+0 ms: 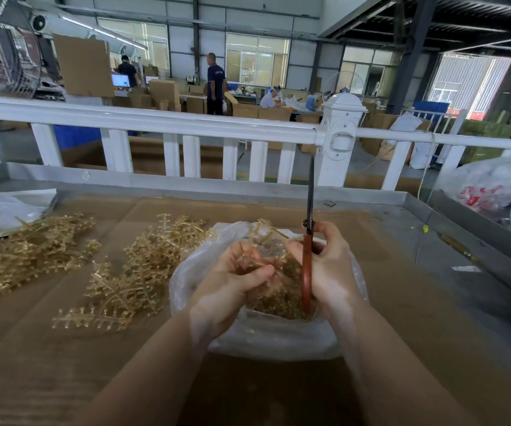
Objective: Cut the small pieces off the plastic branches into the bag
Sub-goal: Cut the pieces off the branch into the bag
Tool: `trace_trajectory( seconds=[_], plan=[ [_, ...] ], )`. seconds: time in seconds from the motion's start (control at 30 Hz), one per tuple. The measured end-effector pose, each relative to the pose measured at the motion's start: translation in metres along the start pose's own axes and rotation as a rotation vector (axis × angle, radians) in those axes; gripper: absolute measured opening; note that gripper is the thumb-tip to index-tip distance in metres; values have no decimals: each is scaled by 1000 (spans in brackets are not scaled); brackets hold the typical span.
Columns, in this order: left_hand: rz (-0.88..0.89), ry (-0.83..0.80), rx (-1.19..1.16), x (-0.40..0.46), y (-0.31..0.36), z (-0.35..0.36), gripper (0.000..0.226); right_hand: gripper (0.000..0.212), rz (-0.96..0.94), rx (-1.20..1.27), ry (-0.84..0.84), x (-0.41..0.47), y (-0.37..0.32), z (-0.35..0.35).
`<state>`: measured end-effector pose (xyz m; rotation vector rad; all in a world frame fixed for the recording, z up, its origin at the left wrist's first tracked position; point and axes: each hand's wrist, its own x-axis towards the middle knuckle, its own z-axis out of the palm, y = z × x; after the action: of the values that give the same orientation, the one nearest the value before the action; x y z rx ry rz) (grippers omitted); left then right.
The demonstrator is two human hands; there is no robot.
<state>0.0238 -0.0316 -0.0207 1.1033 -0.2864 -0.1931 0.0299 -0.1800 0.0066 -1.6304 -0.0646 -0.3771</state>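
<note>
Left hand (pixel 232 284) pinched a plastic branch (pixel 266 232) over the open bag (pixel 266 339) so cuttings dropped inside; right hand (pixel 328 265) gripped upright scissors (pixel 309 210)

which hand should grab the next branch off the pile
Left. The pile lies on its side, and the left hand holds only a branch. The right hand grips the scissors.

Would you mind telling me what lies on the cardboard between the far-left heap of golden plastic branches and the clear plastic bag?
In the head view, a second, looser pile of golden plastic branches lies between the far-left heap and the clear plastic bag.
</note>
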Motion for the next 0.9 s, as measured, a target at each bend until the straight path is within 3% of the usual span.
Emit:
trace_trajectory(
  seconds=[0.13,0.33,0.6,0.73,0.9],
  plan=[
    [11,-70,165,0,3,0,26,31,10,0,-10,0,-3,0],
    [-76,6,310,-1,5,-3,23,31,-34,-96,-55,-1,-4,3],
    [-79,260,11,4,8,-12,36,35,-161,-280,27,-12,2,5],
    [-125,238,-114,4,9,-10,37,39,-34,-205,-16,-16,6,7],
    [-225,195,-293,1,10,-8,28,41,-43,-159,-6,-17,6,8]
  ],
)
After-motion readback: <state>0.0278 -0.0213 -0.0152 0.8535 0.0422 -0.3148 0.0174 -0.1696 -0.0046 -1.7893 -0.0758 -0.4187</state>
